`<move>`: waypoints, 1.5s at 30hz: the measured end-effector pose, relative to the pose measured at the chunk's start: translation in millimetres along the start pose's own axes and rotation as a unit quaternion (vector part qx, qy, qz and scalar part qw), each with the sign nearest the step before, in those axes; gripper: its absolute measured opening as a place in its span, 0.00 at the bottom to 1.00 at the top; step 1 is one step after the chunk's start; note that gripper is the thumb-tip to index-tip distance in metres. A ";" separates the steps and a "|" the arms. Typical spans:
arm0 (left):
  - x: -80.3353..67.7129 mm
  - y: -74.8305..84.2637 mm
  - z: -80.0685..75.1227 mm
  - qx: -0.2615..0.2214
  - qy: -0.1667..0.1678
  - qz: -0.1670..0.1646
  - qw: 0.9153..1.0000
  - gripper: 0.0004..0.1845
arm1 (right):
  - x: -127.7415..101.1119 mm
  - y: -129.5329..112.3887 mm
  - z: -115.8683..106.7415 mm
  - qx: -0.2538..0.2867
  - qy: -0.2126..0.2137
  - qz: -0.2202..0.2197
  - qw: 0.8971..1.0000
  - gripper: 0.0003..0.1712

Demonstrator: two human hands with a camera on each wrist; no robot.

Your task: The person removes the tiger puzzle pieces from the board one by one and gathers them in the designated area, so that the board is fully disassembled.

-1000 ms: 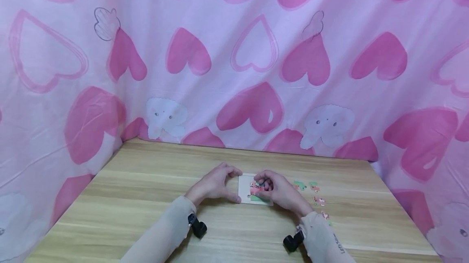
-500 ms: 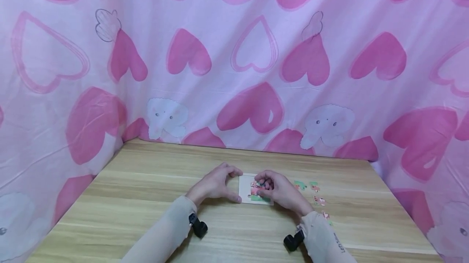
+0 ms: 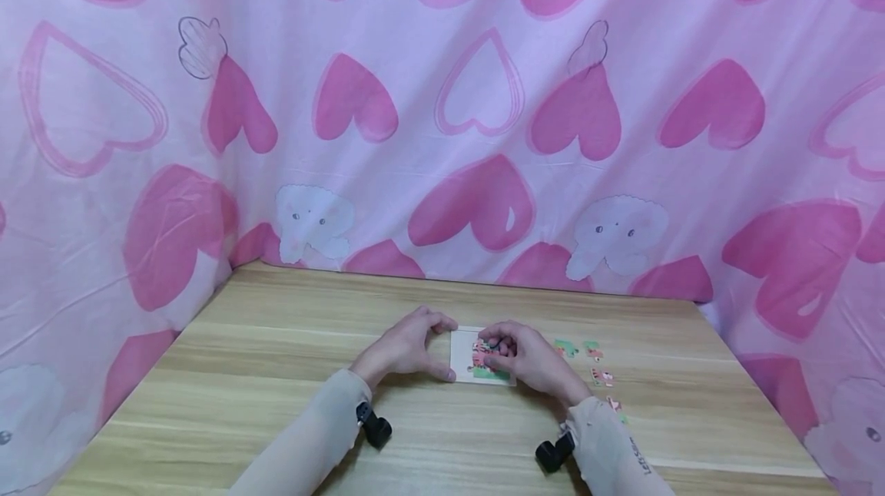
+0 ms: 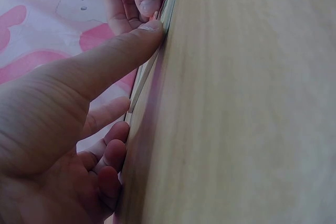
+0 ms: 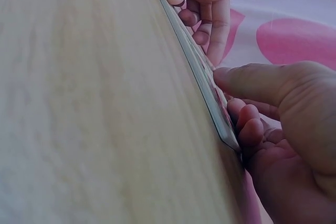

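A small white puzzle tray (image 3: 462, 354) lies flat on the wooden table, with joined pink and green jigsaw pieces (image 3: 489, 374) in its right part. My left hand (image 3: 404, 344) holds the tray's left side, thumb at the near corner and index finger at the far one. Over the tray's right half, my right hand (image 3: 531, 362) has its thumb and fingers bent together at a jigsaw piece, which they mostly hide. In the right wrist view, the right thumb (image 5: 247, 80) rests on the puzzle's surface, beside the tray edge (image 5: 195, 72) seen almost side-on.
Several loose jigsaw pieces (image 3: 602, 378) lie on the table (image 3: 456, 442) to the right of the right hand. A pink curtain (image 3: 470, 120) with hearts hangs behind the table's far edge and along both sides. Each wrist carries a small black camera (image 3: 374, 428).
Almost nothing differs. Both hands keep their places at the tray, the right fingers staying on the same spot of the puzzle. The loose pieces have not moved.
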State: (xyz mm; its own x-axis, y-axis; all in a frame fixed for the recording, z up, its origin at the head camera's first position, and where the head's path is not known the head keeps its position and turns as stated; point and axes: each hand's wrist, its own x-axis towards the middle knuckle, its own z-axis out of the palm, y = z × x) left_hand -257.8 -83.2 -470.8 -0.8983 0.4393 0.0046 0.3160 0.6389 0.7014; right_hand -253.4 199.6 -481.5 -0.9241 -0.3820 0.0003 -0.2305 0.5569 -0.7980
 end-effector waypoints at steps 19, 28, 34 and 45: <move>-3.2 -2.6 -1.2 0.000 0.003 0.003 1.000 0.48 | -5.7 -10.4 -17.5 0.024 -0.012 -0.028 0.999 0.26; -2.0 -2.5 2.5 -0.003 0.002 0.002 1.000 0.47 | -19.6 -17.1 -45.4 0.024 0.025 -0.021 0.999 0.31; -1.4 -2.8 2.3 0.001 0.005 0.001 1.000 0.47 | -31.5 -11.1 -74.0 0.022 0.053 -0.053 0.997 0.28; -1.4 -1.8 1.4 0.003 0.006 -0.002 1.000 0.48 | -74.8 19.4 -117.9 -0.013 0.095 -0.039 0.995 0.27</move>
State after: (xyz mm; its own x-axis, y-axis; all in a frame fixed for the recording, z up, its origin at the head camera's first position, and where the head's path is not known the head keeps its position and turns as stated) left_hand -256.7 -84.0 -473.1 -0.9034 0.4286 0.0108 0.3143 0.6449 0.6967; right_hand -224.6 325.9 -426.0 -0.9433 -0.2805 0.1776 -0.3098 0.5513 -0.7747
